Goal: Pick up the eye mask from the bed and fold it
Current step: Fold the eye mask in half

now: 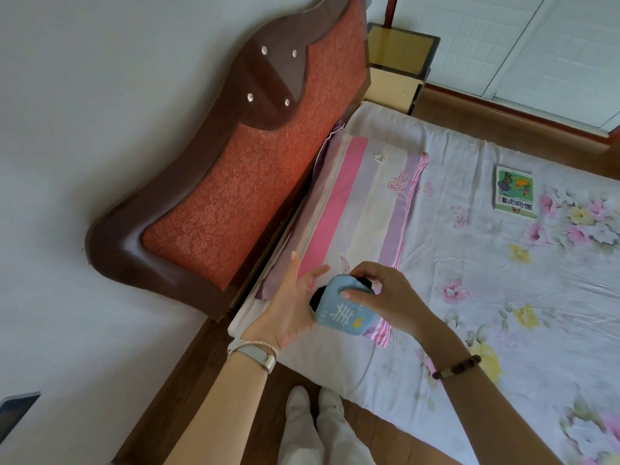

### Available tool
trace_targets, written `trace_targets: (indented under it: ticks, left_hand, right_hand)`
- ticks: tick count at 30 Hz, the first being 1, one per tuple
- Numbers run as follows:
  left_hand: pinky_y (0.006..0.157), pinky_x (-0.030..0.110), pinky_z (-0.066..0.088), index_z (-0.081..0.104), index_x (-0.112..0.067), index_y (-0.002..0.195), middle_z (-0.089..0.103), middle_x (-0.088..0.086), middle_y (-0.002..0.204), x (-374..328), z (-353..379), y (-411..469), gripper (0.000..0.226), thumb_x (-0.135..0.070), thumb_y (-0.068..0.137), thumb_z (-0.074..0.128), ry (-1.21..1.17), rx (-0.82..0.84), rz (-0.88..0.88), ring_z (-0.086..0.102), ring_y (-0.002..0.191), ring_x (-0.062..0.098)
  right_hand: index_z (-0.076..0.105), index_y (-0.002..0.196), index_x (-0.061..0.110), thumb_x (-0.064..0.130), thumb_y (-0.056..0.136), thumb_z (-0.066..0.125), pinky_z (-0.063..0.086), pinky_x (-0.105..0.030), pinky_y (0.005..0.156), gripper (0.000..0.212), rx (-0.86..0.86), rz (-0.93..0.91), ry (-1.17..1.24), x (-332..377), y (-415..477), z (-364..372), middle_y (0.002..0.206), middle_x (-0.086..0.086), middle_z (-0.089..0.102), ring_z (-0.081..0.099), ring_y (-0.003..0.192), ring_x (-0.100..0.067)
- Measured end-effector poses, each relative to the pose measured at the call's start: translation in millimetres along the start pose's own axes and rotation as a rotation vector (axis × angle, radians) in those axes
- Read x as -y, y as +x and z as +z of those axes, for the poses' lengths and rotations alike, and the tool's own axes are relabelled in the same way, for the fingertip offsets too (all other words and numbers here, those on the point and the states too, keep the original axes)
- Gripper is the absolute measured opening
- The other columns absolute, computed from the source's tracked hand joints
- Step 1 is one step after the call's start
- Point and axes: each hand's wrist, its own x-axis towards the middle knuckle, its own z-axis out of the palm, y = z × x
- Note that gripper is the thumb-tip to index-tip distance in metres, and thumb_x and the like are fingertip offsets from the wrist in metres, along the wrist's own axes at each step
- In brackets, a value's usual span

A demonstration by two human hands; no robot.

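Note:
The eye mask (342, 313) is light blue with a white character and a small yellow mark, black on its inner side. It is folded over into a compact shape and held above the near end of the striped pillow (362, 203). My right hand (382, 293) grips it from above, thumb pressed on the blue face. My left hand (295, 297) supports its left edge with the palm, fingers spread upward. The black strap shows partly under my right fingers.
The bed (486, 297) has a floral sheet. A green book (515, 193) lies on it at the right. A red and brown headboard (235, 162) stands at the left, a nightstand (399, 62) beyond. My feet are on the wooden floor below.

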Motion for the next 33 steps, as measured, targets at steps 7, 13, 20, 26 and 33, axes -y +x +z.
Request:
trace_targets:
  ticks: [7, 13, 20, 26, 33]
  left_hand:
    - [0.088, 0.042, 0.058, 0.057, -0.011, 0.13, 0.066, 0.021, 0.128, 24.0, 12.0, 0.1, 0.059, -0.039, 0.079, 0.069, 0.209, -0.013, 0.155, 0.068, 0.113, 0.035]
    - [0.084, 0.041, 0.06, 0.068, -0.008, 0.114, 0.074, 0.017, 0.114, 35.2, 10.0, 6.3, 0.029, -0.018, 0.087, 0.071, 0.265, -0.16, 0.352, 0.072, 0.102, 0.032]
    - [0.085, 0.042, 0.058, 0.072, -0.014, 0.11, 0.075, 0.013, 0.111, 30.0, 8.6, -5.3, 0.03, -0.03, 0.086, 0.067, 0.371, -0.119, 0.434, 0.072, 0.1, 0.026]
    - [0.074, 0.033, 0.061, 0.07, -0.023, 0.113, 0.078, 0.0, 0.104, 29.6, 10.3, -3.7, 0.022, -0.029, 0.094, 0.061, 0.423, -0.092, 0.37, 0.074, 0.098, 0.019]
    - [0.066, 0.021, 0.057, 0.062, -0.015, 0.118, 0.08, -0.009, 0.09, 32.1, 7.1, 1.4, 0.053, -0.007, 0.071, 0.086, 0.596, -0.098, 0.378, 0.075, 0.085, 0.011]
  right_hand:
    - [0.065, 0.088, 0.02, 0.02, 0.083, 0.077, 0.048, -0.011, 0.055, 0.013, -0.536, 0.1, 0.261, -5.2, -7.8, 18.3, 0.08, 0.001, 0.068, 0.06, 0.059, 0.005]
    - [0.066, 0.091, 0.02, 0.017, 0.091, 0.069, 0.051, -0.012, 0.06, 0.004, -0.449, 0.053, 0.39, -3.5, -18.0, 18.2, 0.083, 0.005, 0.068, 0.064, 0.067, 0.004]
    - [0.072, 0.084, 0.03, 0.01, 0.086, 0.073, 0.055, -0.015, 0.066, 0.02, -0.327, 0.007, 0.406, -4.1, -25.6, 0.5, 0.082, 0.011, 0.075, 0.069, 0.075, -0.006]
    - [0.075, 0.079, 0.024, 0.005, 0.083, 0.075, 0.054, -0.016, 0.062, 0.019, -0.37, 0.002, 0.421, -5.4, -24.1, 3.9, 0.074, 0.004, 0.075, 0.068, 0.07, -0.007]
    - [0.072, 0.096, 0.021, 0.008, 0.085, 0.074, 0.059, -0.023, 0.06, 0.018, -0.406, 0.079, 0.466, -13.7, -28.3, 2.3, 0.079, -0.004, 0.076, 0.071, 0.069, -0.01]
